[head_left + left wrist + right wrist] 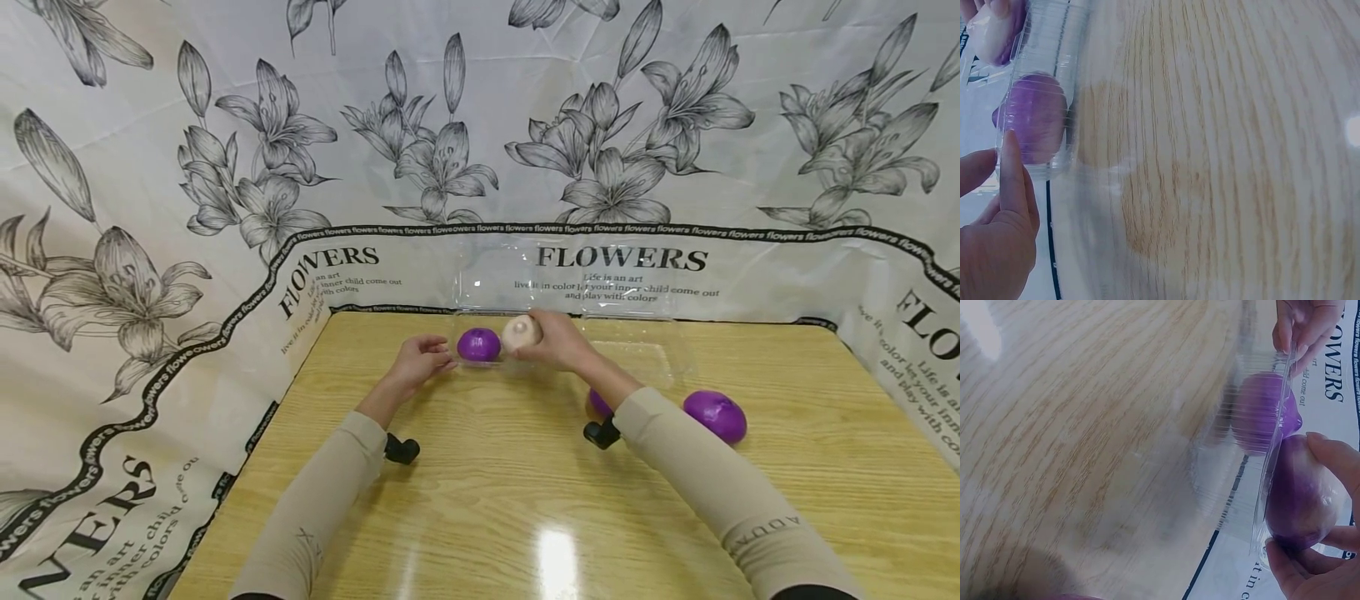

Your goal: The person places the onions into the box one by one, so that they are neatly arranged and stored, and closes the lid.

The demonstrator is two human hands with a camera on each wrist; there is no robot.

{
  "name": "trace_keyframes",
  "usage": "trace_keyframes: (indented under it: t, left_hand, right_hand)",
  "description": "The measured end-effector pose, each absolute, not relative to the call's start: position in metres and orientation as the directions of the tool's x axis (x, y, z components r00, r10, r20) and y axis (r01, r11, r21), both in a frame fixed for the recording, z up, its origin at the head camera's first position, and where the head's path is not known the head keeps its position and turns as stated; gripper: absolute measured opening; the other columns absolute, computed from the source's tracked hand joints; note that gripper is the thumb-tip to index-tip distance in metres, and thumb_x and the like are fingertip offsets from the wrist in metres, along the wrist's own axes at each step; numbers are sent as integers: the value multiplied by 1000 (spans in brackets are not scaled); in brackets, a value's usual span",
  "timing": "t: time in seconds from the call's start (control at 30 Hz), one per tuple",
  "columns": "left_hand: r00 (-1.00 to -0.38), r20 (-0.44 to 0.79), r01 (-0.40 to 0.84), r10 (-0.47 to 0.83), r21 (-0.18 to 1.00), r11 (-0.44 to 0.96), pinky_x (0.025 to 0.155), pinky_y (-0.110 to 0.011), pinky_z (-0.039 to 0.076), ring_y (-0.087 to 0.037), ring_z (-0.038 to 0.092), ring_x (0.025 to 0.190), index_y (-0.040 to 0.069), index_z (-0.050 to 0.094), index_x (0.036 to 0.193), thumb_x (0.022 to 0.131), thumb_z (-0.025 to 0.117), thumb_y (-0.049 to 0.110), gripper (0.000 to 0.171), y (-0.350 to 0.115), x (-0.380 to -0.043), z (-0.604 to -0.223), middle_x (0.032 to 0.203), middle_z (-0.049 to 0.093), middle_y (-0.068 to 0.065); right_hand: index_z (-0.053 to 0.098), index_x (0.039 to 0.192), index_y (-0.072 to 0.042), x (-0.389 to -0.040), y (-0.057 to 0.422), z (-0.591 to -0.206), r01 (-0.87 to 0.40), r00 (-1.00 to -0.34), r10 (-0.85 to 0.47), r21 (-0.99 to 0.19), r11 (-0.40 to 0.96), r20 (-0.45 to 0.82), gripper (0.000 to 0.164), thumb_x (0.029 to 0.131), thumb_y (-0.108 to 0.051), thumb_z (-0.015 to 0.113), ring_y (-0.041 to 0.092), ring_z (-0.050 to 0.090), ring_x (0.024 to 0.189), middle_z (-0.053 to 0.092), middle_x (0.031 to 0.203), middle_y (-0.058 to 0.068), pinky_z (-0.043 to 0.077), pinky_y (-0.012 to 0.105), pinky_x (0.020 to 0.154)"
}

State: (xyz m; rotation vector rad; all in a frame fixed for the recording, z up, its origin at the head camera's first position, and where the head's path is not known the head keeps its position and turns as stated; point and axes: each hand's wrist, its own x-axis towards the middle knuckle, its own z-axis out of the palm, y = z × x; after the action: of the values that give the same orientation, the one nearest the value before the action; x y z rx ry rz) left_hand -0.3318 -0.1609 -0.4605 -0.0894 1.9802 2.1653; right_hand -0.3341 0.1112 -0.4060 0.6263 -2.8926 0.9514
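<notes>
My right hand (557,340) grips a purple-and-white turnip (1305,494), its pale end facing up, at the right part of a clear plastic box (489,363). A second turnip (478,344), purple side showing, sits in the left part of that box. At the box's left end my left hand (417,367) pinches the rim between thumb and fingers; the right wrist view also shows this left hand (1310,328). The box's transparent lid (495,279) stands raised behind it.
Another clear plastic box (637,360) with a raised lid stands to the right. One purple turnip (714,416) lies on the wooden table (480,500) beyond my right forearm; another (600,404) is partly hidden by that arm. Flower-printed cloth (420,275) walls the back and sides.
</notes>
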Motion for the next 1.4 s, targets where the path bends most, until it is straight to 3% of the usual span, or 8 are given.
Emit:
trace_keyframes:
  t: [0.67,1.17,1.4]
  left_hand:
    - [-978,-178,-187,107,979,-80,93,-28,63,-18,65,90,-15,42,145,98,55,-14,48,-159,-331,-459,111,52,-16]
    - [-979,-173,-182,106,980,-85,94,-29,63,-17,65,86,-15,45,143,97,56,-15,47,-158,-335,-462,111,52,-16]
    - [-979,-172,-182,106,979,-88,91,-27,64,-17,66,85,-15,46,142,97,56,-14,46,-158,-334,-464,105,53,-14]
  right_hand:
    - [49,140,13,-344,103,-411,-367,-922,-374,-536,760,102,78,80,-18,87,43,57,116,56,129,30,55,54,103]
    - [60,118,8,-353,94,-418,-332,-937,-337,-539,774,94,59,75,-17,91,35,62,97,65,109,22,62,46,86]
    - [62,112,5,-356,90,-421,-306,-948,-311,-484,820,72,55,73,-19,92,33,60,95,65,103,19,62,42,84]
